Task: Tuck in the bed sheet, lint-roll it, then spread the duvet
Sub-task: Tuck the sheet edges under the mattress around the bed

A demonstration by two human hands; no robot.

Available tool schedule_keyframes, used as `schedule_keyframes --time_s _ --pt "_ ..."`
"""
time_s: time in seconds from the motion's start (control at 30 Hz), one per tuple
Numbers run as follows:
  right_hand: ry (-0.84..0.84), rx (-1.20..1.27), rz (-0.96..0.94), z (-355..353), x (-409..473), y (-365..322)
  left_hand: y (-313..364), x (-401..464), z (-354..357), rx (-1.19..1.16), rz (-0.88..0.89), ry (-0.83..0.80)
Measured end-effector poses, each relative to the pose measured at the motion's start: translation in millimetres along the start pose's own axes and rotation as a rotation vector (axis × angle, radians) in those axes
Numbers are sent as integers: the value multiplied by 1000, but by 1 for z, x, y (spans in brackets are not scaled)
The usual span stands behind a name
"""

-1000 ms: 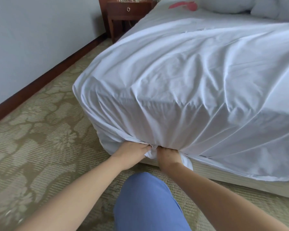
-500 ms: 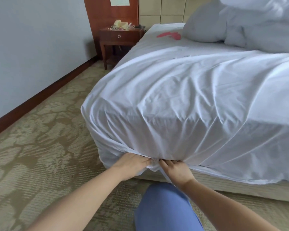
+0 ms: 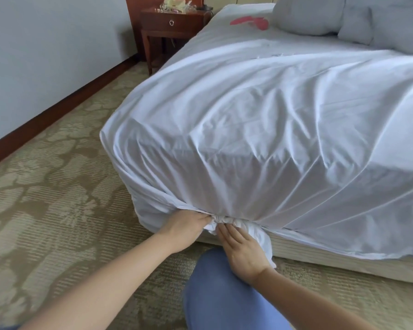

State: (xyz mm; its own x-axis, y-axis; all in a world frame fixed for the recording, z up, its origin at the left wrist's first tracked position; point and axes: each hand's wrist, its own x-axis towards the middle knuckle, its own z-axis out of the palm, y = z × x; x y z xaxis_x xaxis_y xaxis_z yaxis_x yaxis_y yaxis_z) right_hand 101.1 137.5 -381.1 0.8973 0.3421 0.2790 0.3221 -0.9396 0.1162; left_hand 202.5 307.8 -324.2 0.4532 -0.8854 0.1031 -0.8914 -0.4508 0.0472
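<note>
A white bed sheet (image 3: 260,129) lies wrinkled over the mattress and is drawn tight round its near corner. There the cloth is gathered into a bunched knot (image 3: 221,220) at the lower edge. My left hand (image 3: 185,226) grips the gathered cloth from the left. My right hand (image 3: 242,248) lies just below the bunch, fingers stretched toward it and touching the cloth; a loose tail of sheet hangs beside it. A pink lint roller (image 3: 250,21) lies far up the bed near the grey pillows (image 3: 343,17).
A beige bed base (image 3: 332,256) shows under the sheet's hanging right edge. Patterned carpet (image 3: 53,198) covers the floor on the left up to a wall with a dark skirting board. A wooden nightstand (image 3: 172,25) stands at the bed's far-left corner. My blue-trousered knee (image 3: 224,294) is below my hands.
My right hand has opened out and slid lower beneath the bunch, while my left hand keeps gripping it. My head has lifted and shifted, showing more of the nightstand and pillows.
</note>
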Motion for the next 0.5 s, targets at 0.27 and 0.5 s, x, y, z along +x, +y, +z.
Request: schedule_keyframes --time_s 0.27,0.5 --pt "0 -16 115 14 -8 -6 7 -8 -4 -128 -243 -251" --pt "-69 173 299 14 0 -28 7 -7 -5 -142 -272 -249"
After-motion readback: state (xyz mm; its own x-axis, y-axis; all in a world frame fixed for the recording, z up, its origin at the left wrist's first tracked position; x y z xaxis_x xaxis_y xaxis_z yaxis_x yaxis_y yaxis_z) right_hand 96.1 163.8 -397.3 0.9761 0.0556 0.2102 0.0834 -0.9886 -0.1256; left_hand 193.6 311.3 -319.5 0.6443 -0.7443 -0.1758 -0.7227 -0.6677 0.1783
